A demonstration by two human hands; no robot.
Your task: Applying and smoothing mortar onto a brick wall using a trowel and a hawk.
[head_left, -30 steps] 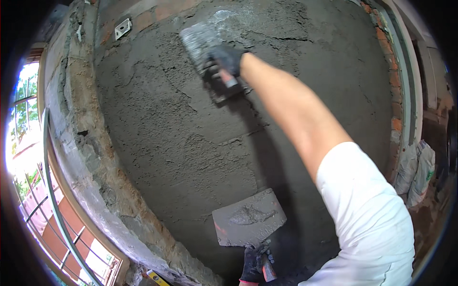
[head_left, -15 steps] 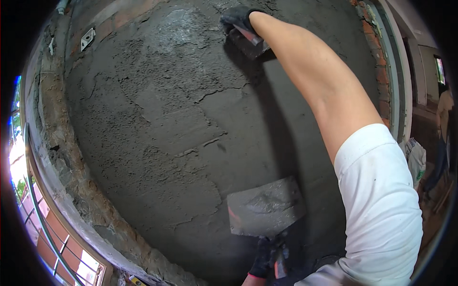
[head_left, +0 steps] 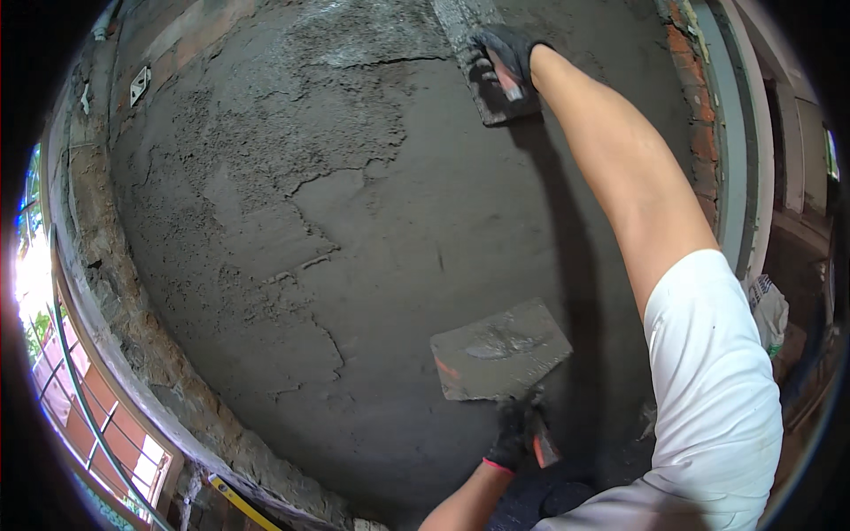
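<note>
My gloved right hand (head_left: 512, 51) grips a plastering trowel (head_left: 492, 104) by its reddish handle, high on a wall of wet grey mortar (head_left: 425, 212). Its blade lies against the wall, at the upper end of a smooth stretch. Lower down, my gloved left hand (head_left: 512, 435) is closed around the handle of a flat rectangular plate, a hawk (head_left: 469, 382), held out before the wall. A lump of wet mortar (head_left: 509, 340) lies on the hawk. Rough, pitted mortar with a ragged edge covers the wall left of the smooth part.
A barred window (head_left: 97, 416) stands at the left behind a rough sill. A yellow spirit level (head_left: 243, 506) lies at the lower left. A small electrical box (head_left: 140, 86) is set in the wall's upper left. Exposed bricks (head_left: 701, 115) border the right, with a white sack (head_left: 770, 311) beyond.
My right hand and trowel have moved right and slightly down across the wall. The hawk has risen a little and tilted, and more of my left forearm shows. The whole view has shifted too.
</note>
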